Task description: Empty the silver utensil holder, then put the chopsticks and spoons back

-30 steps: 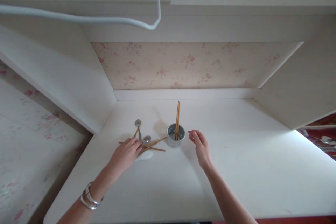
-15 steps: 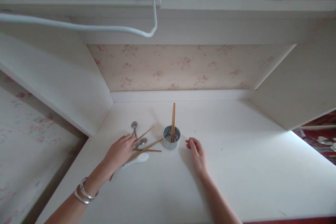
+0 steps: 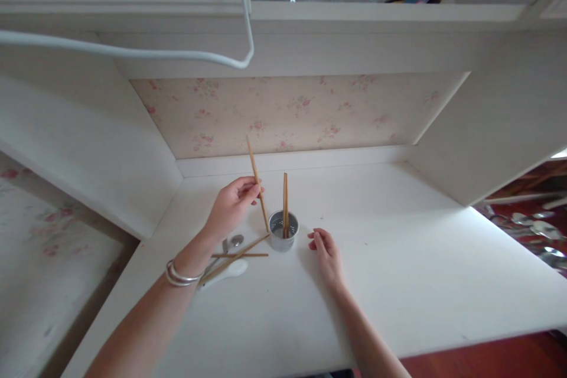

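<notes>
— What are your fingers doing right now?

— My left hand (image 3: 231, 207) is pinching one wooden chopstick (image 3: 257, 183) between thumb and fingertips. I'm holding it steeply tilted, with its lower tip just at the left rim of the small grey perforated cup (image 3: 283, 230). The tip looks to be touching or nearly touching the rim; I can't tell which.

— And the other hand?

— My right hand (image 3: 325, 251) is resting on the white desk (image 3: 398, 283) just to the right of the cup, fingers loosely curled and gripping nothing. It isn't touching the cup.

— What's in the cup so far?

— A pair of chopsticks (image 3: 285, 204) is standing upright inside it, close together. That's the part I'd judge as done.

— And what's lying outside it?

— Just beside the cup on its left, under my left wrist, loose chopsticks (image 3: 241, 254) are lying crossed on the desk; I'm counting at least two. Among them, metal spoons (image 3: 234, 242) are showing, partly hidden by my arm, and a white ceramic spoon (image 3: 230, 270) is lying closest to me.

— So how far along are you?

— By my reckoning, under halfway: two sticks are in, one is in my fingers at the rim, and the crossed sticks and spoons are lying outside the cup.
</notes>
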The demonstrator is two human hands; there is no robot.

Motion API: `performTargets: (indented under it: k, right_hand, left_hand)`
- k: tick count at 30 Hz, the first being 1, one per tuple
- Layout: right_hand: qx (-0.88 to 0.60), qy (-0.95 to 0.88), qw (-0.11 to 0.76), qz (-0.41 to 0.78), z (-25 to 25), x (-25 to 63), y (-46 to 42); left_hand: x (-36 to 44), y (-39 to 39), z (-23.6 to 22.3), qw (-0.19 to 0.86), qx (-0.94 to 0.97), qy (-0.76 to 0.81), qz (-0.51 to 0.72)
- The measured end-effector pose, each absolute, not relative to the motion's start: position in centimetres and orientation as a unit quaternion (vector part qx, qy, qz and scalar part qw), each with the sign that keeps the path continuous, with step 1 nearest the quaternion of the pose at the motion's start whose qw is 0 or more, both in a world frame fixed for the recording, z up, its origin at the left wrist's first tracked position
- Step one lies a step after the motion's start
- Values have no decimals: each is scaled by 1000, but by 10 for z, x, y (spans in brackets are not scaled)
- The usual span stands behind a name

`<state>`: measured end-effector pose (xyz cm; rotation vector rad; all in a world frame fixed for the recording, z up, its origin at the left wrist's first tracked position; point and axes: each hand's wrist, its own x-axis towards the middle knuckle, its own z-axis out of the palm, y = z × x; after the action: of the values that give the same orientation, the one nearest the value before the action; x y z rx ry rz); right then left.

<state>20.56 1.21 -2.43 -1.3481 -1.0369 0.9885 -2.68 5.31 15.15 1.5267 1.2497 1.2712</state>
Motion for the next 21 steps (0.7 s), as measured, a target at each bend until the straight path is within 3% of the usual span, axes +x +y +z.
performTargets:
  k: [8,21]
  right_hand:
    - [-574,-455,537,417,-18,206,12]
    - [-577,-481,518,408,-25,208,16]
  left_hand:
    - [1,84,98,348,660,542,387]
    - [2,78,78,247,733,536,339]
